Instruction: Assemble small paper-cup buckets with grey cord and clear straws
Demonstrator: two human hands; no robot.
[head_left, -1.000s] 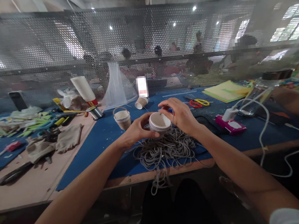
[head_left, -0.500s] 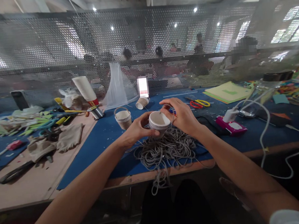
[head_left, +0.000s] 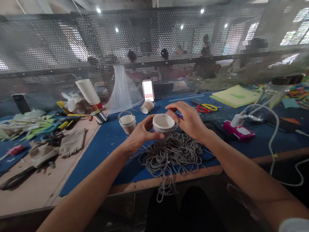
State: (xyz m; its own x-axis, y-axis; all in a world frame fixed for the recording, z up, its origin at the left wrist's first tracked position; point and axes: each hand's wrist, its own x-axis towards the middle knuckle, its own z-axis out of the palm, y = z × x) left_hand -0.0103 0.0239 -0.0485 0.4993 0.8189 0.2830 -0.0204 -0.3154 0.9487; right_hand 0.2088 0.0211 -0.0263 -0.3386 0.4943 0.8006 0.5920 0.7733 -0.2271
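Observation:
A white paper cup (head_left: 163, 121) with grey cord around its outside is held over the table, its mouth tilted toward me. My left hand (head_left: 142, 135) grips its left side, thumb across the front. At the far right of the rim, my right hand (head_left: 187, 120) has its fingertips closed together on a thin grey cord; the exact pinch is partly hidden. Below both hands lies a tangled heap of grey cord (head_left: 171, 154), with loops over the table's front edge. Left of the cup stands a small cord-wrapped cup with a handle (head_left: 128, 123).
Another wrapped cup (head_left: 147, 107) lies on its side behind. Red and yellow scissors (head_left: 207, 107) rest right of it. A stack of paper cups (head_left: 87, 93) leans at the left, near work gloves (head_left: 72, 142). A pink power block (head_left: 238, 130) with a white cable sits right.
The cup has tipped slightly and shifted a little left. The cord loop that showed beside my right fingers is now mostly out of sight; those fingers stay by the rim.

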